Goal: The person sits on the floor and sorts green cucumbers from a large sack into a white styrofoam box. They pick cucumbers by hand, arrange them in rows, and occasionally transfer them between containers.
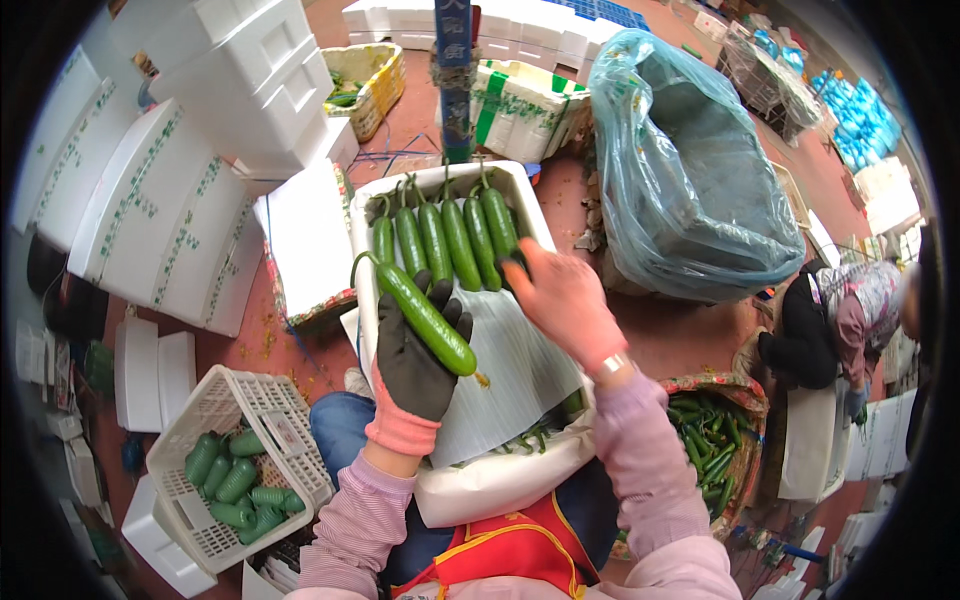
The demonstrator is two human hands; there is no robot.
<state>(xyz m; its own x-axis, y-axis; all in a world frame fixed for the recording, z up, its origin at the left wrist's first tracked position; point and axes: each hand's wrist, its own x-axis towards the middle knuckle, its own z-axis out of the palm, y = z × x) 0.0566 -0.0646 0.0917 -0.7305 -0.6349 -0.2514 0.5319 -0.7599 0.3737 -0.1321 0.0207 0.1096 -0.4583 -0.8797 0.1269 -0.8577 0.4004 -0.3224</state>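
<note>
A green cucumber (424, 315) with its curled stem lies across the palm of my left hand (420, 360), which wears a black-coated pink glove. Beneath both hands is a white foam box (364, 300) lined with white sheeting (487, 375). Several cucumbers (454, 236) lie side by side in its far half, stems pointing away from me. My right hand (559, 296), gloved and slightly blurred, is at the lower end of the rightmost cucumber (499, 217) in that row. Its fingertips are partly hidden, so whether they grip the cucumber is unclear. More stems (532, 439) show under the sheeting's near edge.
At lower left, a white plastic crate (262, 397) holds green ribbed rolls (236, 480). A cucumber-filled basket (750, 397) stands at my right. Beyond are a blue-plastic-lined container (622, 150), a blue post (455, 97) and stacked foam boxes (165, 217). A co-worker (847, 322) crouches at far right.
</note>
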